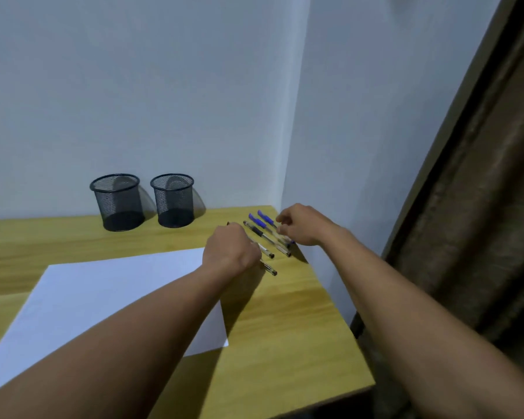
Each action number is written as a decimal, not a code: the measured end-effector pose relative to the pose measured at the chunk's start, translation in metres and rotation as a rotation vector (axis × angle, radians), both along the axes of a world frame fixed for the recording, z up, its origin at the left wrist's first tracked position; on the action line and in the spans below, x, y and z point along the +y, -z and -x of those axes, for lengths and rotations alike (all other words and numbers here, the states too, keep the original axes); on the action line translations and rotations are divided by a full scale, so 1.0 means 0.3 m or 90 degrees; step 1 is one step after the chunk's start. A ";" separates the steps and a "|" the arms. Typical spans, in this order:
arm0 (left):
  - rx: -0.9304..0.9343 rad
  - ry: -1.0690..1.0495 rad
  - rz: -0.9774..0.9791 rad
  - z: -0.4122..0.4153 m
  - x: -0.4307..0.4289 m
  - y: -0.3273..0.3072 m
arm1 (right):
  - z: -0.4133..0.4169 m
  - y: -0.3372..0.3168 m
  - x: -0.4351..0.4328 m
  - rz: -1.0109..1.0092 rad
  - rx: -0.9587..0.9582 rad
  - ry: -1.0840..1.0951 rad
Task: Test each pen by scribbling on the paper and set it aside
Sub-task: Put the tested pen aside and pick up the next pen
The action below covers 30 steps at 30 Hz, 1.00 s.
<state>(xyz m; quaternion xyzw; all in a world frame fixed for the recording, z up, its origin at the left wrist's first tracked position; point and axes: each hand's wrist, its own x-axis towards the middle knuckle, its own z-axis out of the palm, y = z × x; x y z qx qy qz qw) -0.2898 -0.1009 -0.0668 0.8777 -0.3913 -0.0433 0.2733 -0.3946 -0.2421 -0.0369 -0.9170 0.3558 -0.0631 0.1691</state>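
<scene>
Wooden desk point(285, 328): paper point(103, 297), pens point(266, 237), mesh cups point(146, 201).

Two black mesh cups are standing side by side on the wooden desk point(285, 328), near its far edge and close to the wall point(133, 86). The left cup point(117, 202) and the right cup point(173, 200) are sitting just apart, not touching, both upright with their open tops showing nothing inside. Each is casting a soft shadow onto the pale wall behind it. A brown curtain point(481, 207) is hanging down along the right side, past the desk's corner.
</scene>
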 end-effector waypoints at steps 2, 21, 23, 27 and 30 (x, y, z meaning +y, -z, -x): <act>-0.009 -0.015 0.006 -0.010 -0.021 0.010 | -0.025 0.023 -0.025 -0.004 -0.001 -0.008; 0.048 -0.086 0.046 -0.078 -0.199 0.008 | -0.029 0.058 -0.084 -0.063 -0.096 0.048; 0.079 -0.078 0.054 -0.113 -0.210 0.005 | -0.033 0.057 -0.079 -0.064 -0.091 0.053; 0.139 -0.059 0.035 -0.176 -0.217 -0.026 | -0.048 0.055 -0.080 -0.073 -0.076 0.056; 0.167 -0.019 -0.006 -0.215 -0.216 -0.057 | -0.054 0.047 -0.099 -0.110 -0.062 0.079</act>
